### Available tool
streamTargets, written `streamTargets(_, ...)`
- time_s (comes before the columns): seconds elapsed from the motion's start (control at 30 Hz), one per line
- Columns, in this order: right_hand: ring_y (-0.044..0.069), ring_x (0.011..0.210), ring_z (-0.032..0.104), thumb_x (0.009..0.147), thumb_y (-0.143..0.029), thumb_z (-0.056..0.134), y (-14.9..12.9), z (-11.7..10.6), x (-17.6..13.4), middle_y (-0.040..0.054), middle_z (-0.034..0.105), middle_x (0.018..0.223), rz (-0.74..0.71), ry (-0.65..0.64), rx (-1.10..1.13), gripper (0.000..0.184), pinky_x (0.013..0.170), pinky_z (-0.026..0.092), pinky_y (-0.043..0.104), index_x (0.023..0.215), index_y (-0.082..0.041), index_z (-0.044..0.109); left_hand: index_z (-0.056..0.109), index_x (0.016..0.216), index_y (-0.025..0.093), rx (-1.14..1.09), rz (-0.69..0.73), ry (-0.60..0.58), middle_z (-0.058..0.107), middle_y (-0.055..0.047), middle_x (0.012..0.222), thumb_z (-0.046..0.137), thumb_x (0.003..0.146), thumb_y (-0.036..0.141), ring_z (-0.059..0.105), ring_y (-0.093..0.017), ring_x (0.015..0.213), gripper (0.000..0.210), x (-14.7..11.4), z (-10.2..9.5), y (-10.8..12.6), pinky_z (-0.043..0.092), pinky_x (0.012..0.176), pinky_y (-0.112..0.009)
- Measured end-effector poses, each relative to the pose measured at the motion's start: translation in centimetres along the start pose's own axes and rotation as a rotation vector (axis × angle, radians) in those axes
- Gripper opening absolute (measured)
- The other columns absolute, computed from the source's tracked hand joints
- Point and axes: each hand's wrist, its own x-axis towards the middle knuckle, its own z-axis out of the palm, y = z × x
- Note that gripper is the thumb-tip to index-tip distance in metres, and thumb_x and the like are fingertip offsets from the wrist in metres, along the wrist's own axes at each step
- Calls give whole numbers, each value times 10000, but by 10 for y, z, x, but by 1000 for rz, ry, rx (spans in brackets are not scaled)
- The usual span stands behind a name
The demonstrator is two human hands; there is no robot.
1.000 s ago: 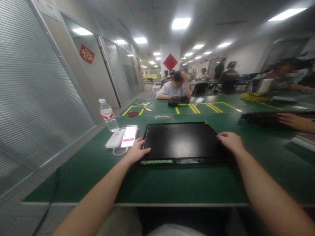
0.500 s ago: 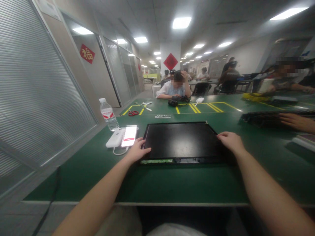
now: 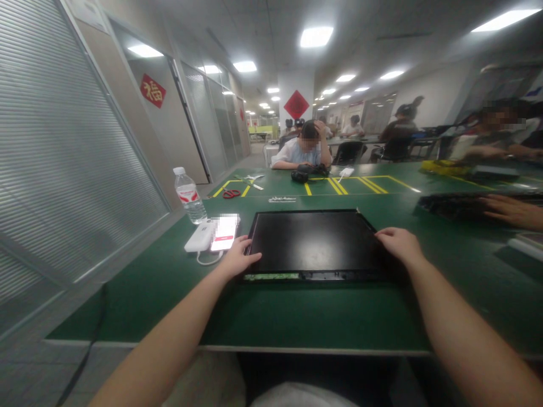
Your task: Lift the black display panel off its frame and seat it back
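Note:
A black flat display panel [image 3: 316, 240] lies face up on the green table in front of me, with a green strip showing along its near edge. My left hand [image 3: 240, 257] grips its left side, the thumb resting over the frame. On the opposite side, my right hand [image 3: 399, 243] holds the right edge, fingertips on the rim and the undersides hidden. Just left of my left hand are a lit phone [image 3: 224, 233] and a white power bank [image 3: 199, 236], joined by a white cable.
A water bottle [image 3: 189, 196] stands at the left. Farther off lie red-handled scissors [image 3: 231, 194], small white pieces [image 3: 282, 199] and a dark object [image 3: 301, 173] before a seated person [image 3: 309, 147]. At right, another person's hand [image 3: 515, 210] touches a dark item [image 3: 449, 206].
The view has shifted very slightly. Both my hands and the display panel keep the same places relative to each other. In the background, a standing figure has moved.

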Motion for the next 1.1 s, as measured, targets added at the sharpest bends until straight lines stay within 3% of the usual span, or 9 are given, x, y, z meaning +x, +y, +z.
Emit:
streamTargets(0.33,332,1000,801,885,-392,692,-5,-7,-3,110,878,1079,16,-38,-22,285,823,590,385,968,-289,945,811,1323,168,-51,7,33,582,-225,1738,864,778,511,552,-460,1626,646,3,1,-3,423,1368,-546)
streamTargets(0.77,317,946,799,814,-406,744,3,-3,4,95,875,993,3,-11,80,224,845,601,384,887,-283,917,814,1270,191,-132,-4,29,571,-203,1761,891,743,494,547,-442,1633,612,3,1,-6,420,1365,-527)
streamTargets(1.1,322,897,796,786,-418,743,4,-2,4,87,860,901,24,-12,115,232,831,598,398,865,-277,909,800,1324,150,-71,-4,7,536,-232,1779,852,803,464,520,-439,1655,610,-1,0,0,394,1384,-523)
